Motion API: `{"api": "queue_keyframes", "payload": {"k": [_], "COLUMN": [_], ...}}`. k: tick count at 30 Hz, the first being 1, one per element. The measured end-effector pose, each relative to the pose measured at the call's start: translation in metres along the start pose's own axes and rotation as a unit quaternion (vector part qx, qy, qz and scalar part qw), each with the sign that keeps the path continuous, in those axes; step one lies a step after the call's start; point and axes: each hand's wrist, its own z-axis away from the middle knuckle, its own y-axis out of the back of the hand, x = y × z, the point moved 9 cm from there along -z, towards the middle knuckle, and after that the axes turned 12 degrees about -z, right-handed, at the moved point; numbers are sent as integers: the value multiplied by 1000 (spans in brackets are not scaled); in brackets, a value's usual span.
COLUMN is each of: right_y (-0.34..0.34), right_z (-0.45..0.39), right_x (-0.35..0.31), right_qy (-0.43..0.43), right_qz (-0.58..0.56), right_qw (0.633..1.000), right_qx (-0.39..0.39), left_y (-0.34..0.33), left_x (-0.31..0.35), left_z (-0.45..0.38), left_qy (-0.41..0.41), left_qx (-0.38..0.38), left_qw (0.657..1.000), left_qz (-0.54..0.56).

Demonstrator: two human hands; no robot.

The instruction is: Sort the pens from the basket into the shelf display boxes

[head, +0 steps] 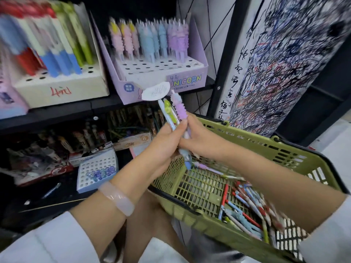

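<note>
My left hand [167, 143] grips a small bunch of pens [169, 112] upright above the olive green basket [284, 154]. My right hand [197, 135] meets it and pinches a purple unicorn pen [179, 107] standing in the bunch. Many loose pens [247, 207] lie in the basket's near right corner. On the upper shelf stands the lilac UNICORN display box [188, 78], holding pink, blue and purple pens in its back rows, with front holes bare. A white box [62, 88] with red, blue and green pens sits to its left.
A white tag [156, 91] hangs off the shelf edge just above the held pens. The lower shelf holds a white holed tray [96, 166] with a few purple pieces and dark pen boxes. A scribbled-over pillar [281, 59] stands right of the shelf's black post.
</note>
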Motion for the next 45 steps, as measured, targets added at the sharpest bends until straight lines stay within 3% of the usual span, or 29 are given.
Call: {"api": "queue_keyframes", "payload": {"k": [4,8,12,18,23,26,30,33,39,45], "right_y": [-14,-18,4,8,70,119,166,176,186,184], "right_z": [1,-9,-37,-71,-98,-107,-113,-123,-135,-145], "right_x": [-22,-47,-73,-96,-92,-91,-92,-92,-80,-78], "right_qy": [-31,-29,2,55,52,65,84,97,70,58], "right_qz": [-83,-146,-221,-185,-247,-198,-38,38,111,90], "right_qw": [989,973,975,981,946,931,915,913,920,938], "right_qx": [-117,-176,-26,34,202,299,392,395,368,330], "left_y": [12,38,68,86,112,119,113,106,105,105], "left_x": [27,58,75,100,111,113,123,131,142,138], "left_z": [18,35,42,35,19,7,-6,-13,-22,-28], "left_qy": [-35,-82,-89,-92,-69,-65,-74,-79,-90,-87], "left_qx": [-19,5,45,44,88,101,86,52,42,52], "left_qw": [999,997,994,987,987,984,991,995,995,995], "left_qz": [19,7,-50,-122,-117,-132,-74,-9,-4,14]}}
